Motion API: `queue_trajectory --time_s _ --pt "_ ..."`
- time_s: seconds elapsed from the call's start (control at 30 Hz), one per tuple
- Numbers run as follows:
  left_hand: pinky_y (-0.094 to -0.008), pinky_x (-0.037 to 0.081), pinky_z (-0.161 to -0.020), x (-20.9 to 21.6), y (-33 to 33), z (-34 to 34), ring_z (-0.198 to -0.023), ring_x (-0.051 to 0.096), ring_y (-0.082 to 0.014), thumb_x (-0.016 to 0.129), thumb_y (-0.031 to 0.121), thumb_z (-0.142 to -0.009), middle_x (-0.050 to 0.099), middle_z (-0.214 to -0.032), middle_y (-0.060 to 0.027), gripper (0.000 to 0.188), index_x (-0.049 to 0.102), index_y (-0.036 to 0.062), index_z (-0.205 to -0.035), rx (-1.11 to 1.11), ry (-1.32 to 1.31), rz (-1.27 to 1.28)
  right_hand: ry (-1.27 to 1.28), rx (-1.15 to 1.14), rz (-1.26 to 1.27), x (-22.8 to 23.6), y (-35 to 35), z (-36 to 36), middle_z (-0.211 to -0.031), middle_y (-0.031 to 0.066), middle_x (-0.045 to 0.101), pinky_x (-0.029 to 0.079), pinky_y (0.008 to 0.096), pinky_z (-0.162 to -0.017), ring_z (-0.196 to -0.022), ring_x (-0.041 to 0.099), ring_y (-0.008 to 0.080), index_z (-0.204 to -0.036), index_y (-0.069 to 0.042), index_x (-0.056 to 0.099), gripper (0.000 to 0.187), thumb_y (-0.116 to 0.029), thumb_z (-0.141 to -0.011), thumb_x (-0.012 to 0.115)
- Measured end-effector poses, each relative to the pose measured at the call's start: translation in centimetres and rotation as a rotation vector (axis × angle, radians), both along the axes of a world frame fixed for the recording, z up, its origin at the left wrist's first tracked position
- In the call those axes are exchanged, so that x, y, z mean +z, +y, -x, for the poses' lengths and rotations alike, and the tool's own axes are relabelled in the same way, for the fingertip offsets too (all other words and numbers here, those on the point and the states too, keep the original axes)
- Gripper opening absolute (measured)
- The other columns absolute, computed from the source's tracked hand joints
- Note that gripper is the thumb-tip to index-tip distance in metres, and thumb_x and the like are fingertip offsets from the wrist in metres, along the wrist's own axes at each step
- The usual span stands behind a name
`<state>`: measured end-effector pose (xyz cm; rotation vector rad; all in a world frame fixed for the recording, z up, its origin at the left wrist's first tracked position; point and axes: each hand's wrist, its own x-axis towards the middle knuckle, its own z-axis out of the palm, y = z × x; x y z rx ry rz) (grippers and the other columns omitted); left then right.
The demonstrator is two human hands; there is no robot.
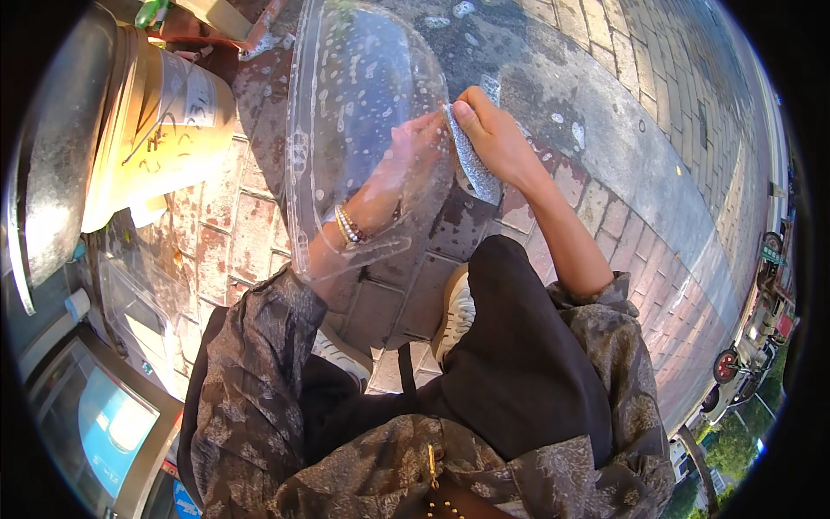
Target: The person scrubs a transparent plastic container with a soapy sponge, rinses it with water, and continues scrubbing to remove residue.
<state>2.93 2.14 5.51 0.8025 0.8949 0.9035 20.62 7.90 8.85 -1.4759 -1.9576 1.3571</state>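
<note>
Currently | clear suds-spotted plastic cover (346,112): right of yellow plastic tub (197,143) | left hand (405,160): right of tub, seen through cover, grip unclear | right hand (491,143): farther right, fingers clasping silvery-grey flat pad (475,166)

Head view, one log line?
left hand: seen through clear plastic cover | right hand: grips silvery pad at cover's edge | cover: foam-like spots
</note>
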Motion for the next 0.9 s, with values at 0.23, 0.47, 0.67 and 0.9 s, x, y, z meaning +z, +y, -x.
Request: queue_trajectory --time_s 0.23,0.47,0.67,0.9 --pt "-0.0514 0.018 -0.119 4.1 -0.7 1.0 -0.149 0.018 -0.0256 0.018 0.079 -0.09 0.02 -0.162 -0.0107 0.101 0.019 -0.0022 -0.151 -0.002 -0.158 0.001 0.081 0.07 -0.406 0.1 -0.5 -0.3 -0.089 0.0236 0.065 0.047 0.0486 -0.072 -0.087 0.064 0.0437 -0.123 -0.005 0.046 0.028 -0.016 -0.099 0.055" --pt "-0.0519 0.019 -0.119 3.6 -0.8 1.1 -0.149 0.019 -0.0245 0.015 0.077 -0.091 0.021 -0.161 -0.0109 0.099 0.018 -0.0016 -0.151 -0.016 -0.215 -0.056 -0.042 0.079 -0.406 0.8 0.1 -0.3 -0.087 0.0225 0.066 0.047 0.0491 -0.067 -0.083 0.063 0.0453 -0.119 -0.005 0.045 0.024 -0.014 -0.099 0.054" --pt "-0.0519 0.021 -0.119 3.4 -0.9 1.1 -0.148 0.023 -0.0242 0.016 0.077 -0.091 0.025 -0.16 -0.0109 0.099 0.021 -0.0019 -0.15 0.01 -0.217 -0.023 -0.054 0.064 -0.359 1.3 0.2 0.2 -0.089 0.0231 0.066 0.047 0.0499 -0.07 -0.086 0.064 0.0455 -0.117 -0.004 0.045 0.023 -0.018 -0.1 0.053" --pt "-0.0505 0.02 -0.119 3.5 -0.8 1.9 -0.148 0.023 -0.0243 0.016 0.077 -0.091 0.026 -0.159 -0.0114 0.099 0.021 -0.003 -0.15 0.004 -0.257 -0.02 0.023 0.161 -0.408 1.6 0.4 -0.9 -0.094 0.0241 0.066 0.048 0.0492 -0.071 -0.088 0.063 0.046 -0.121 -0.006 0.047 0.025 -0.01 -0.098 0.053"
